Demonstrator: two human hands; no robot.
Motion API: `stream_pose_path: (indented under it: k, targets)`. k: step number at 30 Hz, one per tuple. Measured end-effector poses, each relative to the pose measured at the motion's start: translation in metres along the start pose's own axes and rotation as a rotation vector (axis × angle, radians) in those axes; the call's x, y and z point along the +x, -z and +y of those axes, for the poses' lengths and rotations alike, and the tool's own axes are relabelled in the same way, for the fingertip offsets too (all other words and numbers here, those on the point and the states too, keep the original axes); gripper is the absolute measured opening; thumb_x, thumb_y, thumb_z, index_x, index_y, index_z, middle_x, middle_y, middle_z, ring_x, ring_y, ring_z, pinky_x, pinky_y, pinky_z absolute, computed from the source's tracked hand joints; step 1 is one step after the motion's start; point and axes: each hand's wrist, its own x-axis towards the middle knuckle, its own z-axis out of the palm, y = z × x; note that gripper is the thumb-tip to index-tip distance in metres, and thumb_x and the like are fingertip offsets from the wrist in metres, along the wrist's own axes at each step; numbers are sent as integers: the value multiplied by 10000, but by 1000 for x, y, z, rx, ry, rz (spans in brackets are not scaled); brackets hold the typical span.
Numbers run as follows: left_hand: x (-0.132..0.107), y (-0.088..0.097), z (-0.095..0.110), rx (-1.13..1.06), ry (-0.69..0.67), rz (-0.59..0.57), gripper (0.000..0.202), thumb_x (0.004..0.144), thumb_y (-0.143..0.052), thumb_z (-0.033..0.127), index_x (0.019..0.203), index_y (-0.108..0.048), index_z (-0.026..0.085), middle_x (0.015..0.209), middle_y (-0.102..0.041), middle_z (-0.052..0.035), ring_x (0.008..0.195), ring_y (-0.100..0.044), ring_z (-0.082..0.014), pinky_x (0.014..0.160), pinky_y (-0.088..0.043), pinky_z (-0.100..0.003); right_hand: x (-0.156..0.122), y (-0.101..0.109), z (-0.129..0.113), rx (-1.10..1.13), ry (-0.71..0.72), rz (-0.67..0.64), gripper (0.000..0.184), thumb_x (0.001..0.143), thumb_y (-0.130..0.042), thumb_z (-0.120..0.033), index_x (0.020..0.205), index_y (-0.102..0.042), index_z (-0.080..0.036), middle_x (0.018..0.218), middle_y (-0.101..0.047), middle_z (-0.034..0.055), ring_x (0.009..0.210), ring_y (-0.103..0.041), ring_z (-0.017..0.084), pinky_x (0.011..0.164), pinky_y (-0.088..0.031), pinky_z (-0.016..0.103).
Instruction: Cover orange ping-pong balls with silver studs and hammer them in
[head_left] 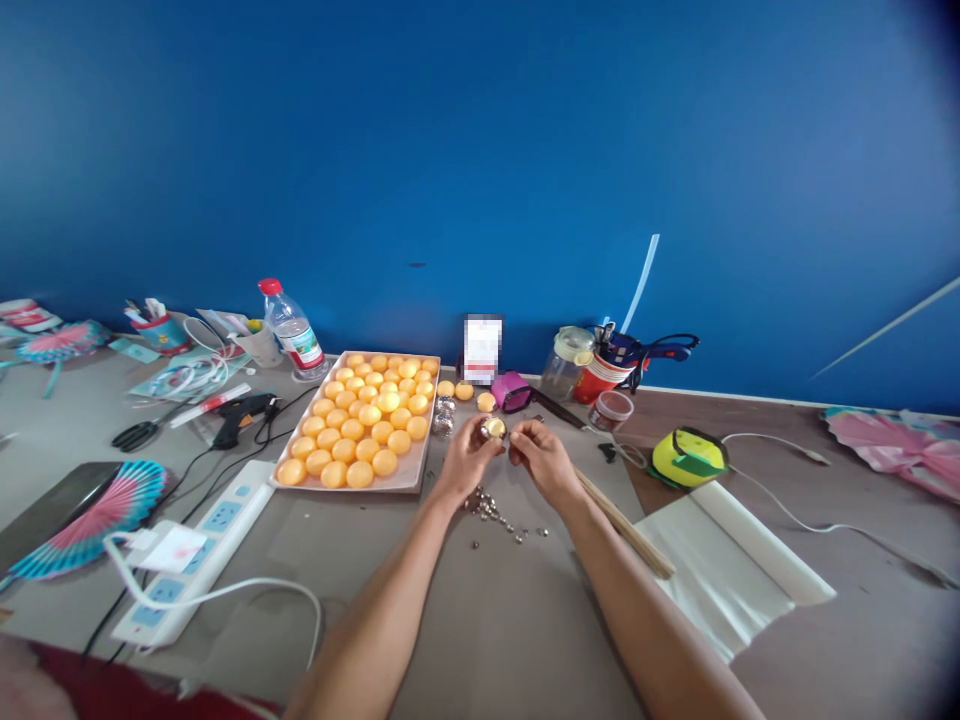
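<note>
Hands (504,452) together, pinched on small yellow ball (493,428), seemingly partly studded with silver.

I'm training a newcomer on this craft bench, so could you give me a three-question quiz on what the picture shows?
1. True or false: the tray of orange balls lies to the left of both hands.
2. What does the left hand hold: A a glue gun, B a small orange ball partly covered in silver studs, C a bottle?
3. Which loose bits lie on the table under the right hand?

Key: 1 true; 2 B; 3 small silver studs.
</note>
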Motion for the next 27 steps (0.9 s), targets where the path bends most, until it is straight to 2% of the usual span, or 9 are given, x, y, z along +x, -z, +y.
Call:
stream_pose_path:
  k: [2,4,7,9,13,17,20,24,27]
  targets:
    - [3,2,0,-93,21,82,423,671,-672,329,1038,-532,174,883,-582,-29,702,-554,-118,689,-465,-274,1,6,2,-63,-4,-41,181,702,-573,-336,791,-549,-181,548,-511,-51,492,-442,92,512,-358,229]
    - [7,4,-1,-179,26,147,410,655,-684,333,1006,-539,180,840,-577,-10,647,-548,-94,668,-459,-258,1,11,5,-232,-7,-138,178,681,-590,-295,808,-599,-171,638,-575,-20,560,-486,105,563,-387,240]
    - [10,6,-2,-266,35,155,405,636,-699,328,977,-541,178,825,-578,-6,620,-546,-77,645,-448,-237,-2,13,7,-432,9,-376,190,686,-575,-244,847,-645,-171,793,-642,20,697,-551,141,662,-422,261]
    - [10,6,-3,-271,43,148,404,634,-702,317,974,-538,173,809,-579,-7,606,-547,-74,621,-440,-227,-6,10,6,-545,21,-502,225,685,-559,-207,887,-655,-182,817,-648,21,712,-559,146,669,-428,260]
    - [9,6,-6,-235,43,164,384,647,-694,295,977,-543,170,780,-574,-5,588,-548,-73,603,-435,-222,-13,1,0,-769,100,-634,285,666,-530,-141,911,-659,-209,820,-643,11,708,-557,138,660,-420,236]
    - [9,7,-8,-190,44,165,357,658,-681,303,963,-551,170,802,-591,-19,588,-551,-75,597,-436,-223,-18,-8,-2,-875,220,-619,259,673,-482,-103,827,-662,-208,801,-650,15,738,-564,142,690,-405,231]
    - [9,8,-9,-156,28,153,351,664,-672,319,961,-557,172,810,-601,-27,585,-550,-77,590,-434,-221,-19,-11,-1,-873,231,-568,215,672,-471,-99,736,-651,-200,766,-642,19,704,-560,139,671,-397,237]
    - [9,9,-11,-137,19,170,338,662,-668,326,944,-563,171,796,-594,-19,588,-541,-80,593,-436,-222,-13,-6,6,-672,194,-447,154,663,-482,-114,697,-615,-183,734,-611,13,660,-542,125,641,-399,236]
    - [9,9,-11,-133,23,153,334,666,-663,313,950,-555,174,799,-586,-10,611,-540,-89,602,-439,-225,-5,1,10,-420,81,-293,81,666,-491,-148,687,-563,-176,597,-552,-25,533,-491,104,536,-379,224]
